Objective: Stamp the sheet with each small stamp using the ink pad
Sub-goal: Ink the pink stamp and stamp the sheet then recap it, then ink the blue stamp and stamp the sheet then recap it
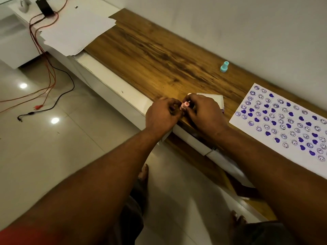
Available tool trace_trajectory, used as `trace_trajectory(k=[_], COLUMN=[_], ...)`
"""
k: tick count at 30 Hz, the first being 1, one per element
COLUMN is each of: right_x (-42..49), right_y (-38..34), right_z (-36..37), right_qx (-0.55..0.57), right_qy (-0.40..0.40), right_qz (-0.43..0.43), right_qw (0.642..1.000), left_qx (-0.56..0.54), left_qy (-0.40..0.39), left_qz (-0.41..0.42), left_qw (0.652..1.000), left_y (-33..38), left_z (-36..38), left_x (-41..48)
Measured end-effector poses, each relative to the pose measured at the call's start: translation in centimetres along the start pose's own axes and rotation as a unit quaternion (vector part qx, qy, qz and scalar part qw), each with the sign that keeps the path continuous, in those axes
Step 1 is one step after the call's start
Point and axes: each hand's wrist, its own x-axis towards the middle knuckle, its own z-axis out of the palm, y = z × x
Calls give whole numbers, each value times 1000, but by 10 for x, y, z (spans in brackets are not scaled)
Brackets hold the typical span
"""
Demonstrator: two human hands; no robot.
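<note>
Both hands are pinching the pink stamp (185, 104) between them – left hand (161, 114) and right hand (205, 113) closing fingertips on it over the tabletop (150, 55) edge. Looking light, rigid, tiny – gripping the stem is safest. Sheet (283, 121) is lying right of the hands; teal stamp (224, 67) beyond.

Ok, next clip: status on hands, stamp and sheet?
Left hand and right hand together pinching pink stamp. Sheet already full of purple prints. Teal stamp idle. Nothing obstructing.

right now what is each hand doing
left hand: fingers closed on the small pink plastic stamp.
right hand: fingers closed on the same stamp.
</note>
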Motion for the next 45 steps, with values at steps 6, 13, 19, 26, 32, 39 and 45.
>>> trace_trajectory(k=[6,13,19,26,32,39,45], right_x=[10,15,4,2,33,105,127], right_y=[-3,-2,-1,20,69,112,123], right_z=[1,14,6,-27,-53,-62,-55], right_qx=[-44,-53,-3,43,82,-26,-111], right_qy=[-22,-11,40,122,214,128,62], right_qz=[-3,9,-31,-37,103,190,169], right_qw=[999,998,999,991,968,973,977], left_qx=[0,-4,-11,-36,-49,-81,-130], left_qy=[-1,-1,0,41,40,29,37], left_qz=[3,4,-3,-56,-94,-102,-125], left_qw=[1000,1000,1000,997,994,991,983], left_y=[-1,-2,-2,0,1,-5,-7], left_z=[1,1,1,4,6,3,4], left_x=[1,1,1,7,15,13,15])
